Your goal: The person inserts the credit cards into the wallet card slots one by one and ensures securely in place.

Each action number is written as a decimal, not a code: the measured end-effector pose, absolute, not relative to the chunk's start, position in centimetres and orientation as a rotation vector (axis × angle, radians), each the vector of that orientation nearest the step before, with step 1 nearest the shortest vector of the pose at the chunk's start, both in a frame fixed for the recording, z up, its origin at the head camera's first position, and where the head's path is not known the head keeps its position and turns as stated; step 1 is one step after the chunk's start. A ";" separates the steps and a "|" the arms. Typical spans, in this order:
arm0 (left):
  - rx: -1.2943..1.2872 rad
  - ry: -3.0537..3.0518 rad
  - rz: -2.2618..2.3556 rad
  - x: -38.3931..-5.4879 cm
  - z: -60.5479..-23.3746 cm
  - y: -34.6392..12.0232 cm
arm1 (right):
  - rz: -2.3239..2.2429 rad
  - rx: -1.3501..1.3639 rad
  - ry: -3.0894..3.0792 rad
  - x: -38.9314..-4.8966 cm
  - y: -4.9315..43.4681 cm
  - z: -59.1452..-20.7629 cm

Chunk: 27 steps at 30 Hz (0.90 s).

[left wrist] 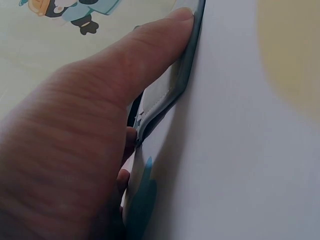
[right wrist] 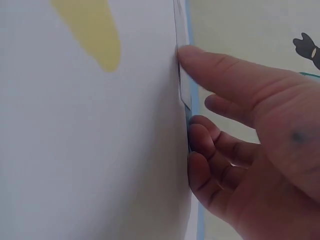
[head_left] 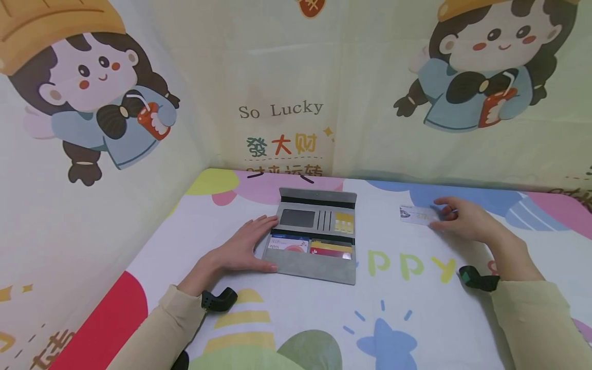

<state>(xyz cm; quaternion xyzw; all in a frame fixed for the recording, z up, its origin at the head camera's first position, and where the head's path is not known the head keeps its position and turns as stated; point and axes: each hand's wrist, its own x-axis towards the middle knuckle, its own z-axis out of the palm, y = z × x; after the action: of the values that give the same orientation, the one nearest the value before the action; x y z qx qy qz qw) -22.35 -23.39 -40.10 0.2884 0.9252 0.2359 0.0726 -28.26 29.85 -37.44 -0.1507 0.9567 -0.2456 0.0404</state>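
A grey wallet (head_left: 314, 267) lies unfolded on the table, with cards (head_left: 289, 243) in its lower left pocket and a red-and-gold card (head_left: 330, 250) in its lower right one. My left hand (head_left: 242, 246) rests along the wallet's left side; in the left wrist view its thumb (left wrist: 160, 37) presses on the edge. To the right, a pale printed card (head_left: 416, 215) lies flat on the tabletop. The right hand (head_left: 469, 222) is at that card's right end, its thumb (right wrist: 215, 65) touching the card's edge, the other fingers spread loosely and not gripping.
A printed cloth (head_left: 361, 318) with colourful shapes and letters covers the table. Patterned curtains (head_left: 287, 61) hang behind and on the left side. Black wrist devices (head_left: 219, 299) sit by the cuffs of both beige sleeves (head_left: 532, 318).
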 end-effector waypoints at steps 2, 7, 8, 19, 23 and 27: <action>0.864 2.779 0.716 -22.3 -40.1 -23.4 | -0.754 -0.480 2.929 -28.4 29.8 -37.5; 0.857 2.777 0.729 -22.2 -39.9 -23.3 | -0.751 -0.517 2.890 -28.7 29.8 -37.7; 0.859 2.777 0.727 -22.2 -39.9 -23.3 | -0.745 -0.521 2.884 -28.7 29.8 -37.7; 0.859 2.774 0.717 -22.0 -39.7 -23.2 | -0.761 -0.400 2.866 -28.5 29.8 -37.7; 0.854 2.769 0.717 -21.9 -39.6 -23.1 | -0.784 -0.353 2.867 -28.3 29.8 -37.7; 0.859 2.769 0.716 -21.9 -39.6 -23.2 | -0.802 -0.346 2.872 -28.2 29.7 -37.6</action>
<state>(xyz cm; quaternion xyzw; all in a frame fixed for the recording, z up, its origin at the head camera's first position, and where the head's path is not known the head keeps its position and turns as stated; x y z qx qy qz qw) -21.89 -23.17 -39.57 0.2869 0.9245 0.2390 0.0773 -28.21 29.70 -37.63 -0.1151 0.9544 -0.2666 0.0697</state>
